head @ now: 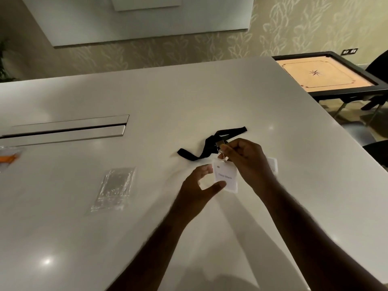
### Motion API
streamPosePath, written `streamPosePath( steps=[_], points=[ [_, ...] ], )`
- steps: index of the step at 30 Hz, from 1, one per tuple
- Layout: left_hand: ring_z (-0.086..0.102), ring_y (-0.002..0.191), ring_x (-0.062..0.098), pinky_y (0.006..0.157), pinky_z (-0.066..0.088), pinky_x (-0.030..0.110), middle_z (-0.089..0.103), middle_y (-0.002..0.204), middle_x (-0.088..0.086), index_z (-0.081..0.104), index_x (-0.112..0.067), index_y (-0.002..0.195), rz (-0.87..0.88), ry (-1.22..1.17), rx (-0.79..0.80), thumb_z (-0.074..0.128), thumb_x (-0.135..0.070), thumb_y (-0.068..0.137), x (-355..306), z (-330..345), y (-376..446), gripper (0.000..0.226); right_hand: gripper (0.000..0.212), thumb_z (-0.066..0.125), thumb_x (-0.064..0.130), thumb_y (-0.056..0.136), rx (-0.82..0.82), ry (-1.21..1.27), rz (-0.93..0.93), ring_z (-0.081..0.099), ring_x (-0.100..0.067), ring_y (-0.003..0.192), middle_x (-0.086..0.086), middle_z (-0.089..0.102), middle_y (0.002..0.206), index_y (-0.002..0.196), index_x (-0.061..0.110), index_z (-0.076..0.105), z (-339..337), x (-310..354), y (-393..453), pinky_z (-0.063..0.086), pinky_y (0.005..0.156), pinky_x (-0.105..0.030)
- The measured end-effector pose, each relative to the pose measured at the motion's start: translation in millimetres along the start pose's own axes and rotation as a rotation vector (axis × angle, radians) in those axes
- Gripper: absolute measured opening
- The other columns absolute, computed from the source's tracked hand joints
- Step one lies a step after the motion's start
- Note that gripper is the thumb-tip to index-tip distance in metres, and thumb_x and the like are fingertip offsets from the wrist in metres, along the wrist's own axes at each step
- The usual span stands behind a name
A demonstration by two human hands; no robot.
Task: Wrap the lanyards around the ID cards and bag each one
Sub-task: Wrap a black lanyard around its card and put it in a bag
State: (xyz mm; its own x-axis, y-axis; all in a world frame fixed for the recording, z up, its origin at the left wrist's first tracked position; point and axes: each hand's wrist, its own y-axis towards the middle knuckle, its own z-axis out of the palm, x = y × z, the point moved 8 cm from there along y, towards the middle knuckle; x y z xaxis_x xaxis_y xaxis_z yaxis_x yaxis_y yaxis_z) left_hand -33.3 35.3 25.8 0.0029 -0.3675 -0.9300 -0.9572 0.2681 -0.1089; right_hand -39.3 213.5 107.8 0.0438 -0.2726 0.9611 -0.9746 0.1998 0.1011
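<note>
- We hold the ID card [225, 177] just above the bench [147, 101], in front of us; our left hand [199, 185] pinches its lower left edge between thumb and curled fingers.
- Our right hand [245, 160] is curled at the metal clip [224, 156] on the card's top edge, pinching it.
- The black lanyard [212, 143] runs from the clip away from us and lies loose on the bench, unwrapped; its long axis goes roughly left-near to right-far, beyond both hands.
- Judgement: the right hand is nearer the strap, so it should gather and wind while the left steadies the card.
- A clear bag [114, 189] lies flat well to the left, nearer the left hand.
- A second card [273, 164] seems to lie behind the right wrist; mostly hidden.
</note>
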Motion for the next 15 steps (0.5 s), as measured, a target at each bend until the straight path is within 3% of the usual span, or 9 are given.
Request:
streamPosePath(
  steps=[2, 5, 9, 12, 15],
  points=[
    [0.057, 0.119, -0.012, 0.094, 0.046, 0.013, 0.068, 0.122, -0.030, 0.063, -0.038, 0.127, 0.010, -0.004, -0.049, 0.081, -0.057, 0.080, -4, -9, 0, 0.054, 0.018, 0.069, 0.033, 0.101, 0.017, 0.041, -0.021, 0.077, -0.014, 0.079, 0.006, 0.081, 0.086, 0.089, 0.020, 0.076, 6, 10, 2, 0.061, 0.074, -0.038],
    [0.068, 0.096, -0.011, 0.074, 0.050, 0.006, 0.074, 0.096, -0.033, 0.071, -0.036, 0.097, 0.012, -0.059, -0.102, 0.083, -0.039, 0.086, -11, -22, 0, 0.016, 0.016, 0.071, 0.029, 0.101, 0.034, 0.100, -0.056, 0.078, -0.014, 0.081, 0.004, 0.082, 0.086, 0.090, 0.018, 0.078, 11, 23, 6, 0.061, 0.073, -0.031],
    [0.073, 0.084, -0.004, 0.070, 0.052, 0.009, 0.079, 0.090, -0.018, 0.071, -0.026, 0.093, 0.077, -0.202, -0.135, 0.080, -0.024, 0.090, -25, -44, -6, 0.010, 0.016, 0.070, 0.025, 0.102, 0.048, 0.196, -0.090, 0.078, -0.010, 0.083, 0.001, 0.083, 0.089, 0.092, 0.015, 0.077, 18, 39, 10, 0.054, 0.069, -0.016],
    [0.075, 0.095, 0.011, 0.078, 0.062, 0.026, 0.080, 0.101, -0.005, 0.071, -0.016, 0.103, 0.118, -0.324, -0.171, 0.075, -0.025, 0.092, -39, -66, -9, 0.014, 0.017, 0.066, 0.027, 0.104, 0.068, 0.273, -0.061, 0.079, -0.025, 0.092, -0.003, 0.082, 0.096, 0.093, 0.019, 0.077, 23, 42, 16, 0.062, 0.073, -0.031],
    [0.074, 0.097, 0.012, 0.076, 0.061, 0.028, 0.079, 0.104, -0.001, 0.071, -0.017, 0.105, 0.178, -0.411, -0.176, 0.069, -0.017, 0.098, -54, -86, -8, 0.007, 0.013, 0.063, 0.016, 0.105, 0.114, 0.280, -0.030, 0.076, -0.035, 0.103, -0.002, 0.081, 0.109, 0.104, 0.020, 0.076, 29, 44, 24, 0.065, 0.084, -0.050]
  ],
)
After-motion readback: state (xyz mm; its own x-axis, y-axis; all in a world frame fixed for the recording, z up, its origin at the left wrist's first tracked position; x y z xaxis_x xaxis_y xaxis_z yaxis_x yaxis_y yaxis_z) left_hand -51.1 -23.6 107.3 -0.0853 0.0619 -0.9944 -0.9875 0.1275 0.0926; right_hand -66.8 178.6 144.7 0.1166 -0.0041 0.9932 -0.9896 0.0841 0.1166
